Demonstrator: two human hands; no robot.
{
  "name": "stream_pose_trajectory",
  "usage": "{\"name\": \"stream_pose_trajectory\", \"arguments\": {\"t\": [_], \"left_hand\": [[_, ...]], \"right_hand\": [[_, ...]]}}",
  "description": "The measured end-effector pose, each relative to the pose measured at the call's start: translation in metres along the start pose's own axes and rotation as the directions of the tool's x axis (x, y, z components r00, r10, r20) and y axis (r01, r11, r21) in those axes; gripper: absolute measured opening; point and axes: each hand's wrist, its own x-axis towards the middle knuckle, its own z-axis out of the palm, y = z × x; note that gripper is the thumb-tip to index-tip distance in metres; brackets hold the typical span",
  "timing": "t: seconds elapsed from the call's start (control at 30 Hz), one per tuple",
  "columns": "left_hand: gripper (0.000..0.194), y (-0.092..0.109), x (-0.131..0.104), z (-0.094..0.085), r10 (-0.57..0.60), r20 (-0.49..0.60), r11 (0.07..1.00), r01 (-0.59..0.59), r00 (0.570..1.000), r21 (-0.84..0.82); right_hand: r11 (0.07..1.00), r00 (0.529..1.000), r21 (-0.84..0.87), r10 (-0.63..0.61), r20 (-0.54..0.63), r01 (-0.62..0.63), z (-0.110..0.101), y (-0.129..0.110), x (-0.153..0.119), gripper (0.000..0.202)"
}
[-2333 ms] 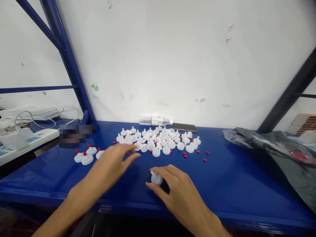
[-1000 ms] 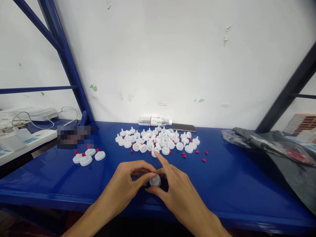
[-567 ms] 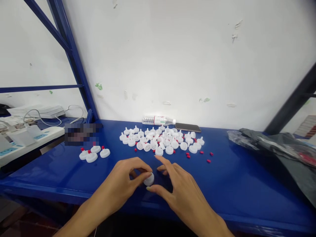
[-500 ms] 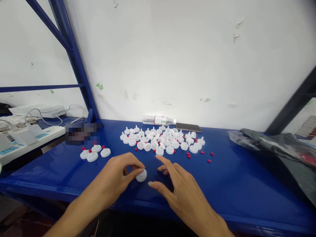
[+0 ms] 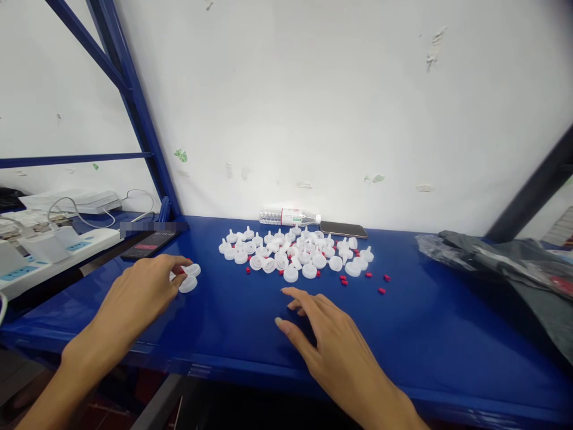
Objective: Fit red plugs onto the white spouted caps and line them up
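My left hand (image 5: 150, 286) is at the left of the blue table (image 5: 242, 322), thumb and fingers pinched at the top of a white nozzle cap (image 5: 188, 285). Its spout is hidden by the fingers. Right behind it sits another white cap (image 5: 193, 270), and my hand covers most of the others in that small group. Over the middle of the table my right hand (image 5: 329, 334) holds nothing, thumb and fingers apart. Beyond it lies a pile of white nozzle caps (image 5: 308, 270), some upright, some on their sides. Small red tips (image 5: 381, 291) are scattered along its front and right.
A clear water bottle (image 5: 290, 217) lies against the wall beside a dark phone (image 5: 344, 229). Another phone (image 5: 150, 243) lies at the left, near a white power strip (image 5: 54, 263) with plugs. Grey plastic bags (image 5: 487, 263) lie on the right.
My left hand has moved left, carrying the white cap from the table's front middle to the small group there. My right hand has barely moved and stays open.
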Motion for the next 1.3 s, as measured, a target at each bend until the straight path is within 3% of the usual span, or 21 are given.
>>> {"name": "stream_pose_trajectory", "arguments": {"t": [0.1,0.17,0.23,0.37,0.43,0.53,0.6,0.7,0.8,0.93,1.07,1.17,1.3], "left_hand": [[0.041,0.012,-0.007,-0.002,-0.048,-0.033,0.999,0.049,0.998,0.013],[0.042,0.023,-0.010,0.000,-0.040,-0.113,0.999,0.039,0.993,-0.011],[0.042,0.038,-0.008,0.004,0.042,-0.201,0.996,-0.057,0.979,-0.070],[0.047,0.071,0.009,0.021,0.318,-0.157,0.934,-0.337,0.935,-0.116],[0.050,0.084,0.019,0.028,0.379,-0.143,0.913,-0.395,0.914,-0.100],[0.036,0.095,0.029,0.032,0.408,-0.137,0.904,-0.421,0.903,-0.076],[0.027,0.096,0.030,0.030,0.402,-0.150,0.906,-0.417,0.903,-0.078],[0.028,0.093,0.020,0.022,0.322,-0.222,0.931,-0.351,0.920,-0.105],[0.029,0.093,0.001,0.013,0.234,-0.260,0.919,-0.301,0.937,-0.255],[0.027,0.102,-0.029,0.011,0.275,-0.065,0.645,-0.235,0.959,-0.728],[0.020,0.115,-0.043,0.015,0.348,0.020,0.466,-0.154,0.937,-0.871],[0.026,0.120,-0.045,0.016,0.361,0.067,0.409,-0.093,0.930,-0.908],[0.029,0.119,-0.044,0.016,0.361,0.081,0.448,-0.097,0.929,-0.889]], "right_hand": [[1.000,1.000,0.002,0.001,0.008,-0.001,0.000,0.000,0.000,0.043],[1.000,1.000,0.005,-0.004,0.009,0.004,0.000,0.000,0.000,0.043],[1.000,1.000,0.002,-0.016,-0.002,0.016,0.000,0.000,0.000,0.042],[0.999,0.998,-0.012,-0.053,-0.031,0.053,0.001,0.001,0.001,0.040],[0.998,0.997,-0.018,-0.068,-0.041,0.068,0.002,0.001,0.001,0.040],[0.996,0.995,-0.019,-0.083,-0.052,0.082,0.002,0.001,0.002,0.038],[0.996,0.995,-0.019,-0.087,-0.057,0.086,0.002,0.001,0.001,0.037],[0.996,0.994,-0.016,-0.083,-0.071,0.082,0.003,0.002,0.000,0.037],[0.997,0.993,0.014,-0.069,-0.096,0.071,0.003,0.003,-0.001,0.044],[0.993,0.990,0.092,-0.068,-0.123,0.079,0.002,0.003,0.001,0.058],[0.983,0.978,0.120,-0.118,-0.172,0.140,0.002,0.006,0.003,0.047],[0.978,0.961,0.094,-0.161,-0.226,0.186,0.003,0.008,0.002,0.031],[0.980,0.959,0.068,-0.170,-0.228,0.190,0.004,0.009,0.001,0.009]]}}
